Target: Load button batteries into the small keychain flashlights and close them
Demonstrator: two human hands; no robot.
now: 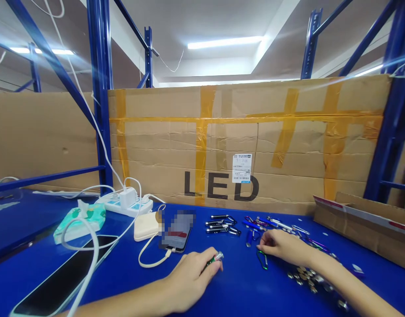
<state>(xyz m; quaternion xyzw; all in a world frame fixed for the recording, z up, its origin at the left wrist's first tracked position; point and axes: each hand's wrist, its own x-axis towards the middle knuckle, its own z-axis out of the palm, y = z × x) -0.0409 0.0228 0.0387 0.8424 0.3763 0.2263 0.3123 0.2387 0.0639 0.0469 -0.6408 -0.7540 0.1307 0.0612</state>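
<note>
My left hand [192,277] is closed around a small green flashlight [218,256], whose silver end sticks out past the thumb and forefinger. To the right, the fingertips of my right hand [284,245] pinch the upper end of a green carabiner [263,260] low over the blue table. Just behind those fingers lies a blue flashlight [249,237]. Several black flashlights [218,228] with clips are grouped between and beyond my hands. Small round metal parts [303,276] are scattered near my right forearm, which hides some of them.
Coloured flashlights and carabiners [281,223] spread behind my right hand. An open cardboard box [363,224] stands at the right. On the left are a phone on a cable [179,233], a cream power bank [146,226], a dark phone [63,279], tissues [82,219] and a power strip [113,205].
</note>
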